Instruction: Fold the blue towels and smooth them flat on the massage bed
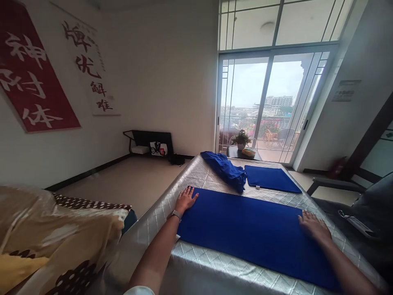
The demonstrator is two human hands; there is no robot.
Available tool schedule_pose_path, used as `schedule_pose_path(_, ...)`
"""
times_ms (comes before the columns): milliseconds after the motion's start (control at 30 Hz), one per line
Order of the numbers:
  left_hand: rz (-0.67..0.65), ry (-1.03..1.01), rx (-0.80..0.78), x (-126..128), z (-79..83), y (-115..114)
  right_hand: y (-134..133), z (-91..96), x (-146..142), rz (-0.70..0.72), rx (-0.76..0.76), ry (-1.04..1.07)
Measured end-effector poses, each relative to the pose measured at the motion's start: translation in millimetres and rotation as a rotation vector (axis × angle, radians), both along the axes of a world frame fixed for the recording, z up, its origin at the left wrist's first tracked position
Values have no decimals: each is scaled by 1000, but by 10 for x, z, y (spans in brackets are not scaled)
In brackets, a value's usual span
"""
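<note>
A long blue folded sheet [245, 229] lies flat across a silver quilted mattress [196, 270]. My left hand [186, 198] rests palm down, fingers apart, on the sheet's far left corner. My right hand [313, 225] presses flat on its right end. Beyond it lie a crumpled blue cloth [225, 170] and a small flat blue pillowcase [270, 179]. A watch is on my left wrist.
A patterned cream and yellow duvet [55, 237] is heaped at the left. A glass balcony door [267, 106] stands behind the mattress, with a potted plant [241, 139] on a dark table. A dark chair [365, 213] is at the right. Open floor lies left of the mattress.
</note>
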State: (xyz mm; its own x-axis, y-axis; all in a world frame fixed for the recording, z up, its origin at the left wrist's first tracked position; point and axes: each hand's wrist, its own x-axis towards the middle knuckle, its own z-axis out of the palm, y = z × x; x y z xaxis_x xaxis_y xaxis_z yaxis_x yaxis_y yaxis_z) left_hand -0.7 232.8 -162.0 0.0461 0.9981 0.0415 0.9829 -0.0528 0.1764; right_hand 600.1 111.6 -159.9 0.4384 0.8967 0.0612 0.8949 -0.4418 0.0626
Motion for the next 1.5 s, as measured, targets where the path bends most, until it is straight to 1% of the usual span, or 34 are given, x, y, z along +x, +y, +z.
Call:
schedule_pose_path(67, -5, -8, 10, -41, -8, -23, 16, 110, -252, 51, -7, -70)
schedule_pose_path(100, -6, -14, 25, -51, -16, -30, 28, 162, -438, 99, -3, -84)
schedule_pose_path(200, -2, -36, 95, -43, -40, -50, 79, 264, -1178, 279, 32, -35)
schedule_pose_path(300, 12, -61, 165, -36, -20, -95, 131, 255, -1948, 454, 55, 59)
schedule_pose_path(367, 19, -75, 264, -54, 31, -152, 150, 200, -2320, 505, 39, 103)
schedule_pose_path(400, 10, -79, 320, -60, 67, -188, 153, 166, -2447, 508, 24, 122)
schedule_pose_path(467, -33, -86, 406, -24, 149, -273, 153, 95, -2587, 489, -6, 147)
schedule_pose_path(533, -98, -99, 435, 140, 223, -376, 153, 37, -2619, 479, -17, 156)
schedule_pose_path(567, -138, -108, 438, 287, 247, -434, 154, 16, -2613, 481, -15, 156)
schedule_pose_path(633, -243, -125, 429, 700, 253, -564, 158, -8, -2585, 487, -7, 160)
schedule_pose_path(733, -472, -112, 354, 1446, 158, -765, 153, -11, -2550, 496, 9, 164)
schedule_pose_path(800, -535, -113, 290, 1839, 68, -871, 139, -3, -2538, 505, 16, 160)
schedule_pose_path(833, -538, -116, 250, 1965, 29, -909, 131, 3, -2536, 509, 19, 158)
schedule_pose_path(867, -527, -119, 208, 2038, -2, -936, 125, 8, -2536, 510, 20, 158)
schedule_pose_path(900, -511, -120, 171, 2055, -22, -952, 119, 14, -2538, 510, 22, 159)
schedule_pose_path(967, -479, -114, 118, 1945, -31, -959, 117, 24, -2550, 498, 26, 167)
schedule_pose_path(1033, -440, -96, 88, 1683, -9, -948, 122, 34, -2565, 483, 28, 180)
schedule_pose_path(1167, -284, -50, 42, 922, 34, -936, 134, 47, -2582, 467, 24, 202)
schedule_pose_path(1267, -149, -28, 36, 349, 5, -987, 130, 67, -2586, 468, 27, 207)
schedule_pose_path(1333, -89, -15, 45, 60, -34, -1054, 115, 89, -2596, 462, 37, 202)
schedule_pose_path(1400, -58, 0, 59, -125, -69, -1131, 79, 113, -2608, 448, 56, 191)
schedule_pose_path(1500, -35, 13, 74, -232, -96, -1221, -44, 121, -2573, 444, 68, 177)
